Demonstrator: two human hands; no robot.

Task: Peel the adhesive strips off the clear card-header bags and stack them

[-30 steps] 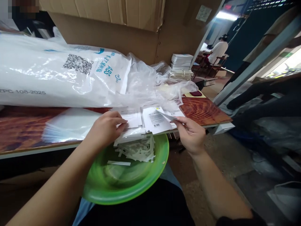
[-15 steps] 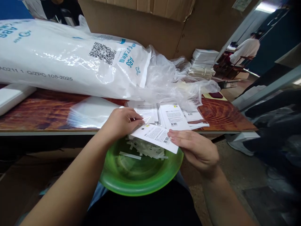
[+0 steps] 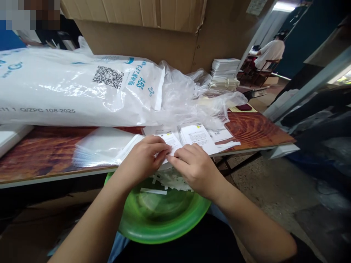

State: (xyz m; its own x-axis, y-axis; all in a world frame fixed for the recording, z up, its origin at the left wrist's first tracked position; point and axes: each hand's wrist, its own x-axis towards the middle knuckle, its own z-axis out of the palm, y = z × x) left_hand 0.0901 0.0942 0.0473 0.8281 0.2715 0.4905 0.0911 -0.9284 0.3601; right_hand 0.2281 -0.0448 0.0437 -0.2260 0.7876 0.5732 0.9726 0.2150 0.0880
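Note:
My left hand (image 3: 146, 155) and my right hand (image 3: 196, 166) meet over the near table edge, fingertips pinched close together. Between them is a white printed card (image 3: 170, 139) with a yellow mark; my fingers cover part of it. Whether a clear sleeve is around the card, I cannot tell. Just below the hands, on my lap, is a green basin (image 3: 156, 226) with many short white strips (image 3: 174, 182) in it. Beyond my right hand a stack of similar printed cards (image 3: 197, 137) lies on the table. Left of my left hand is a fan of clear plastic sleeves (image 3: 95, 148).
A large white ABS sack (image 3: 68, 87) lies across the brown table (image 3: 270, 131), crumpled clear plastic (image 3: 189, 96) at its right end. Behind stand a cardboard box (image 3: 142, 44) and a paper stack (image 3: 225, 73). A person (image 3: 270, 53) sits far right.
My right hand has moved left from the card's far end to beside my left hand. The card has turned and shifted up toward the table edge. The view has also shifted.

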